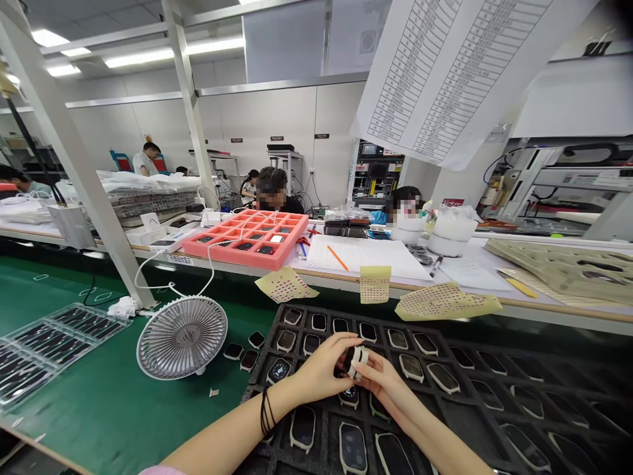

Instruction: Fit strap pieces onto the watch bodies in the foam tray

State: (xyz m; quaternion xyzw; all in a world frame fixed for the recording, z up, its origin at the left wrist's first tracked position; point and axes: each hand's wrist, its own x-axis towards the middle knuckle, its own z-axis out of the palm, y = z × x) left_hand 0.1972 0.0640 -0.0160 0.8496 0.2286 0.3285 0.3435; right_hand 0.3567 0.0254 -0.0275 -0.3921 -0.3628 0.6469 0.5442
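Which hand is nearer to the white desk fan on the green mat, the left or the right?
Left. The left hand is to the right of the white desk fan; the right hand lies farther right, past the left hand. Both hold a small black-and-white part.

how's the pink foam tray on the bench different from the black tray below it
The pink foam tray sits up on the white bench, while the black tray lies lower and nearer the camera. The pink tray looks far smaller than the black tray. The pink tray holds only a few dark pieces; the black tray has most cells filled with pale-rimmed dark pieces. Both are compartment grids.
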